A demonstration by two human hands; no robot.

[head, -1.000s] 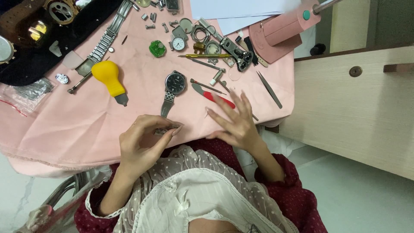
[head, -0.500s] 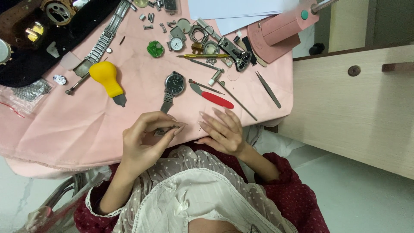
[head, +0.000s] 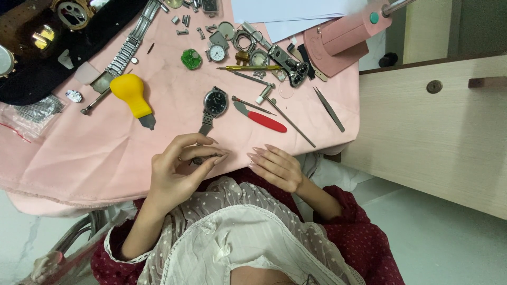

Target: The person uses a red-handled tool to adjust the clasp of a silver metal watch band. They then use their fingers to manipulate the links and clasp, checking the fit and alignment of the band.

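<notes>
A: What is held in the hands?

B: The left hand is seen near the edge of the table, thumb and fingertips pinched together on a small dark piece. What kind of piece it is cannot be told; it is mostly hidden by the fingers. The right hand lies just to the right of it, fingers straight and side by side, with nothing gripped.

A: Where is the watch?

B: 1 wristwatch with a dark dial is laid on the pink cloth, just beyond the left hand, with a short stub of metal band pointing toward the pinched fingers.

A: What lies further out?

B: A red-handled tool is placed to the right of the watch, tweezers further right, and a yellow bulb-handled tool to the far left.

A: Which step is judged to be in hand?

B: A small part is being held close for fitting or inspection. A steady pinch would be called for, with a tool taken up by the free right hand.
</notes>
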